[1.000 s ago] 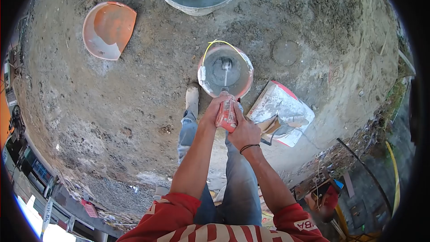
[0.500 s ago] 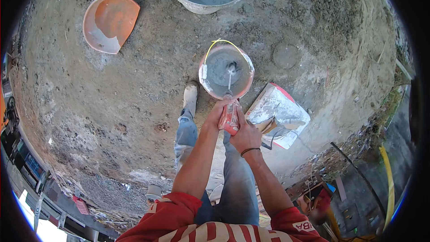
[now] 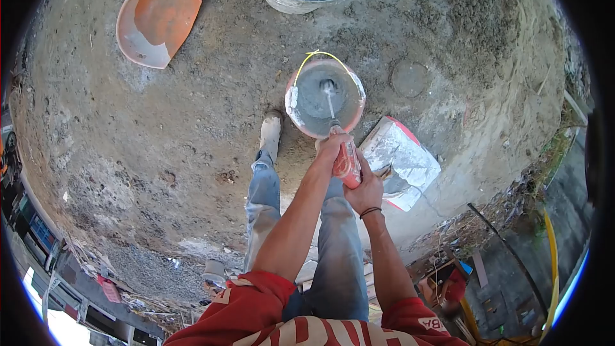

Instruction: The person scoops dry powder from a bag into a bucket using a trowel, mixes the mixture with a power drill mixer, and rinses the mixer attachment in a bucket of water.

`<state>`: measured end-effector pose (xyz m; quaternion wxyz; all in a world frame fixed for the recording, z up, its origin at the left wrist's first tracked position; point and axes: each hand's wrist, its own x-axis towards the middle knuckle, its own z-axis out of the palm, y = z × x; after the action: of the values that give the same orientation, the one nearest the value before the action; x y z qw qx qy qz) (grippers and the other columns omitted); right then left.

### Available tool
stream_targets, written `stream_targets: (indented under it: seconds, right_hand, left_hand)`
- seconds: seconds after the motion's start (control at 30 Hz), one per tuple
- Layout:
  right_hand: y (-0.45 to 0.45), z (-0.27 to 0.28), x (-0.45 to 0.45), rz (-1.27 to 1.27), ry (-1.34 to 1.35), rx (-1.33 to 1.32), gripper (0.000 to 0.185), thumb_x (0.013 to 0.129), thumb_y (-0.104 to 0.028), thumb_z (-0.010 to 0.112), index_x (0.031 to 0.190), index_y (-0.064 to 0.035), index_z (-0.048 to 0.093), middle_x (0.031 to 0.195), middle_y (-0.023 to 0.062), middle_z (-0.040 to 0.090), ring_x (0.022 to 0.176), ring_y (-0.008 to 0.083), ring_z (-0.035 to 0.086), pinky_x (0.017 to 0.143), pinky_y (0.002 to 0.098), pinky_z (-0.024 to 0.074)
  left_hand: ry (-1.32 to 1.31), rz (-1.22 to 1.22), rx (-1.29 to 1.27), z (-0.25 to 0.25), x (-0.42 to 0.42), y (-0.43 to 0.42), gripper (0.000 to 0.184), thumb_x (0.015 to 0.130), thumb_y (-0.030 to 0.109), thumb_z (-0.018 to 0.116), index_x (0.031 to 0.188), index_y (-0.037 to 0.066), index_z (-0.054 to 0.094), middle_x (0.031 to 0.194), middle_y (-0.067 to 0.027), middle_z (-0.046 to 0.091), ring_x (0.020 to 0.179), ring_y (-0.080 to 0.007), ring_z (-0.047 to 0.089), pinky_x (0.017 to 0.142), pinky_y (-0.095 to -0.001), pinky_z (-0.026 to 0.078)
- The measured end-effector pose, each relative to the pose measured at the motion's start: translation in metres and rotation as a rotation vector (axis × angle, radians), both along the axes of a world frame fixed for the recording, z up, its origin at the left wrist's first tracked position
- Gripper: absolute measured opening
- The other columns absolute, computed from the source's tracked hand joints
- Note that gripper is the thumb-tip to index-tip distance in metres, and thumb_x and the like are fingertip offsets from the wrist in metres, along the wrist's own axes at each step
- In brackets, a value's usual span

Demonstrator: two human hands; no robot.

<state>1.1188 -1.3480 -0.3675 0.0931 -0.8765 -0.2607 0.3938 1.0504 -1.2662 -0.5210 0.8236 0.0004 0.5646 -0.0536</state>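
Both my hands are closed around a red power drill with a mixing paddle. My left hand wraps the front of its body, near the chuck. At the rear, my right hand grips the handle end; the trigger is hidden. The paddle's shaft runs down into grey wet mix inside a bucket with a yellow handle. A dark hollow shows in the mix around the paddle. Right of the bucket lies an opened, powder-covered white and red bag, close to my right hand.
A large tub of greyish water stands beyond the bucket. An orange, cut-open container lies at the upper left. My boot is beside the bucket. A black bar, a yellow hose and debris lie at the lower right.
Both hands and the drill's rear have swung to the right, so the drill tilts more. The paddle has moved slightly left and up within the bucket. The view has shifted a little.
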Motion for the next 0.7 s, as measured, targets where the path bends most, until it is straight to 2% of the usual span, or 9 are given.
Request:
stream_targets:
  seconds: [0.17,0.27,0.43,0.7]
  right_hand:
    - [0.025,0.01,0.018,0.08,0.055,-0.071,0.087,0.072,-0.016,0.076,0.155,-0.0247,0.051,0.097,0.0196,0.078,0.089,0.0431,0.074,0.082,0.0514,0.0608]
    - [0.04,0.017,0.022,0.172,0.017,-0.05,0.085,0.073,-0.019,0.075,0.154,-0.0249,0.051,0.097,0.0198,0.078,0.089,0.0437,0.074,0.083,0.0518,0.0605]
    - [0.052,0.022,0.025,0.305,0.058,-0.131,0.083,0.073,-0.022,0.074,0.154,-0.0235,0.051,0.098,0.0214,0.077,0.09,0.0461,0.074,0.084,0.0546,0.0595]
    - [0.056,0.033,0.039,0.456,0.099,-0.197,0.087,0.071,-0.021,0.072,0.155,-0.0254,0.05,0.091,0.0236,0.076,0.088,0.0464,0.074,0.083,0.0552,0.0595]
  left_hand:
    - [0.0,0.135,-0.029,0.017,-0.003,0.024,0.021,0.094,0.02,0.068,0.105,0.004,0.063,0.087,-0.0123,0.07,0.068,-0.0255,0.07,0.061,-0.0406,0.061]
    - [-0.153,0.276,-0.058,0.015,-0.01,0.029,0.02,0.095,0.02,0.067,0.106,0.004,0.062,0.088,-0.0134,0.07,0.071,-0.0268,0.072,0.064,-0.0418,0.063]
    - [-0.231,0.395,-0.058,0.012,-0.022,0.027,0.023,0.097,0.02,0.064,0.113,0.003,0.059,0.097,-0.0153,0.071,0.08,-0.0282,0.074,0.072,-0.0425,0.065]
    - [-0.252,0.511,-0.124,0.021,-0.031,0.005,0.032,0.097,0.022,0.065,0.119,0.0,0.06,0.1,-0.0161,0.071,0.083,-0.0287,0.074,0.076,-0.0437,0.065]
